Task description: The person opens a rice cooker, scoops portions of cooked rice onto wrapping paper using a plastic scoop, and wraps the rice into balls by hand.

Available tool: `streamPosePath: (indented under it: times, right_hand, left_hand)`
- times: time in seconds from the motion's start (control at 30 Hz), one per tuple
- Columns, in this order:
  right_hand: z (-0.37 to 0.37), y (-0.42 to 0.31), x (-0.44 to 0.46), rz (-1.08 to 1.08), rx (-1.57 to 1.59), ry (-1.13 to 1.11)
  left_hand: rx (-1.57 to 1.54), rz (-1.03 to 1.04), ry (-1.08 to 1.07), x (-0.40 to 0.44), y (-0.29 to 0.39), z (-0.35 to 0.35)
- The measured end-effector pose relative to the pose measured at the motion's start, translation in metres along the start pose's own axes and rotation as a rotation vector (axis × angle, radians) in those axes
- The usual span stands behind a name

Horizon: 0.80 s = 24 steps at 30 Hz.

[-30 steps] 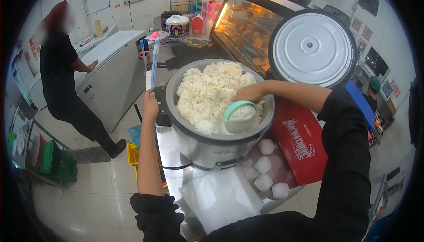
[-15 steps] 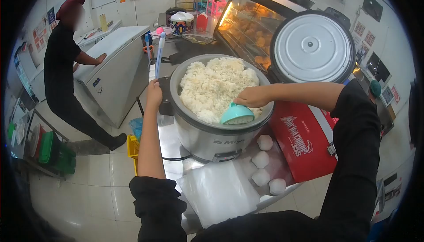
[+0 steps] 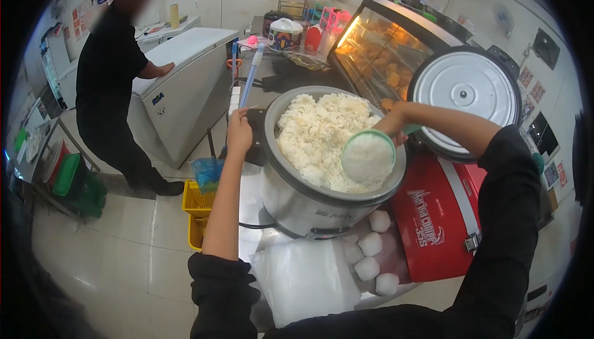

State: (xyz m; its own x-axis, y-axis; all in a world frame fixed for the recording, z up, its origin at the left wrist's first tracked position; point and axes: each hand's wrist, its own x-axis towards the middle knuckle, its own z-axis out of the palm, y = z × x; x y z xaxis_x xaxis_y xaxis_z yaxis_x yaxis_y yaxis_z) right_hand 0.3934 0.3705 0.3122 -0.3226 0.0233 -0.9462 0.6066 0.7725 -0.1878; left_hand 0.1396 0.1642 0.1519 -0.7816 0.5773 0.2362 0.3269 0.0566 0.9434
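Observation:
A large grey rice cooker (image 3: 334,212) stands open, heaped with white rice (image 3: 322,131). My right hand (image 3: 394,125) is closed on a green scoop (image 3: 393,147) above the right part of the rice, and the scoop's round mouth, full of rice, faces me. My left hand (image 3: 240,131) is closed at the cooker's left side, beside its handle and the lower end of a blue stick (image 3: 250,76); what its fingers hold is hidden. Several wrapped white rice portions (image 3: 370,244) lie in front of the cooker, next to a stack of clear plastic sheets (image 3: 306,277).
The cooker's raised lid (image 3: 467,94) is at the right, behind a red box (image 3: 430,234). A lit food display (image 3: 387,48) stands behind. On the left, a person in black (image 3: 108,79) leans on a white freezer (image 3: 185,85). Yellow baskets (image 3: 198,199) are beside the table.
The scoop has gone from mouth down in the rice to raised and tilted, showing its full mouth. The whole view has shifted, with the cooker now further right.

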Motion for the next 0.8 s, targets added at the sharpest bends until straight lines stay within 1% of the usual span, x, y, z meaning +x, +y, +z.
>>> streamPosePath:
  times: [0.03,0.07,0.1,0.13,0.2,0.23,0.27,0.33,0.4,0.43,0.47,0.5,0.53,0.57,0.6,0.63,0.67,0.7,0.77,0.8]
  right_hand:
    - [0.009,-0.006,-0.012,0.083,0.127,-0.041]
    - [0.02,-0.008,-0.03,0.03,0.118,0.101]
    - [0.034,-0.008,-0.045,-0.019,0.117,0.237]
    - [0.047,0.002,-0.053,-0.016,0.138,0.22]
    - [0.075,0.024,-0.054,-0.15,0.333,0.316]
    - [0.098,0.024,-0.054,-0.162,0.361,0.272]
    - [0.123,0.018,-0.057,-0.221,0.44,0.375]
    - [0.172,0.009,-0.044,-0.301,0.591,0.551]
    - [0.224,0.001,-0.004,-0.318,0.72,0.574]
    - [0.249,-0.006,0.017,-0.307,0.793,0.582]
    - [0.274,-0.016,0.043,-0.256,0.886,0.58]
    - [0.297,0.004,0.105,-0.427,1.047,0.357]
    - [0.319,0.014,0.156,-0.477,1.232,0.115]
    - [0.334,0.002,0.185,-0.393,1.274,0.119]
    - [0.347,0.007,0.231,-0.345,1.269,0.049]
    - [0.349,0.011,0.274,-0.302,1.266,-0.021]
    - [0.342,0.014,0.295,-0.323,1.261,-0.023]
    - [0.336,0.02,0.31,-0.315,0.898,0.166]
    - [0.322,0.018,0.308,-0.296,0.323,0.489]
    - [0.316,0.011,0.298,-0.301,0.187,0.69]
  left_hand:
    - [0.018,0.15,0.096,-0.016,0.002,-0.002]
    - [0.033,0.306,0.192,-0.031,0.005,-0.004]
    - [0.034,0.34,0.226,-0.062,0.019,-0.011]
    - [0.036,0.36,0.254,-0.103,0.028,-0.016]
    - [0.049,0.262,0.234,-0.18,0.014,-0.018]
    - [0.092,0.226,0.181,-0.222,0.002,-0.017]
    - [0.137,0.185,0.13,-0.264,-0.013,-0.014]
    - [0.313,0.124,-0.076,-0.345,-0.046,-0.005]
    - [0.446,0.185,-0.288,-0.401,-0.067,0.004]
    - [0.458,0.169,-0.274,-0.417,-0.072,0.011]
    - [0.566,0.145,-0.341,-0.428,-0.077,0.018]
    - [0.673,0.121,-0.409,-0.437,-0.082,0.024]
    - [0.682,0.118,-0.39,-0.445,-0.083,0.029]
    - [0.753,0.079,-0.41,-0.448,-0.086,0.032]
    - [0.824,0.039,-0.43,-0.452,-0.091,0.035]
    - [0.826,0.018,-0.424,-0.456,-0.107,0.037]
    - [0.843,0.023,-0.414,-0.454,-0.109,0.036]
    - [0.787,-0.02,-0.375,-0.454,-0.11,0.036]
    - [0.724,-0.087,-0.328,-0.456,-0.107,0.036]
    - [0.729,-0.097,-0.339,-0.455,-0.106,0.038]
